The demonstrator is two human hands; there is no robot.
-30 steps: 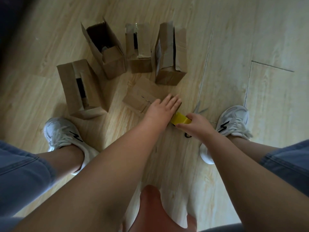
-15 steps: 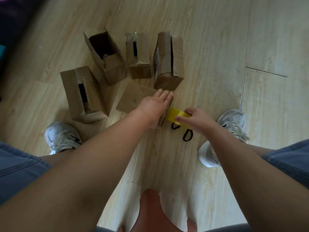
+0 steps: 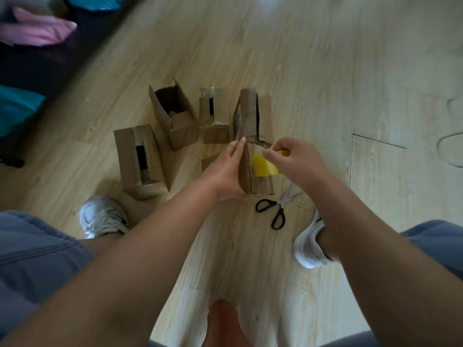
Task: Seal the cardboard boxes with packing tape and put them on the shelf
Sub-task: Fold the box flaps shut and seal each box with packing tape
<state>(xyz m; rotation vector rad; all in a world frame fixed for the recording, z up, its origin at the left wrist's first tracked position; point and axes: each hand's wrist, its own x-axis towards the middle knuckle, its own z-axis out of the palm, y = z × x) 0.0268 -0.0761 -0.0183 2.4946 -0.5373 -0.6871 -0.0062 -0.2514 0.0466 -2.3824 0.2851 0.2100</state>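
A small cardboard box [image 3: 246,171] stands on end on the wooden floor between my hands. My left hand [image 3: 229,169] lies flat against its left side with straight fingers. My right hand [image 3: 292,161] grips a yellow roll of packing tape [image 3: 265,166] against the box's right face. Several other cardboard boxes stand behind and to the left: one with an open top [image 3: 175,116], a narrow one [image 3: 215,116], one at the right [image 3: 251,116] and a larger one at the near left [image 3: 140,161].
Black-handled scissors [image 3: 274,211] lie on the floor just below the held box. My two white shoes [image 3: 102,216] [image 3: 309,249] stand on either side. A dark piece of furniture with pink and teal items [image 3: 30,33] runs along the upper left.
The box that lay flat now stands on end, lifted by my left hand. My right hand has brought the tape roll up against it. The view has tilted upward, and the scissors are uncovered.
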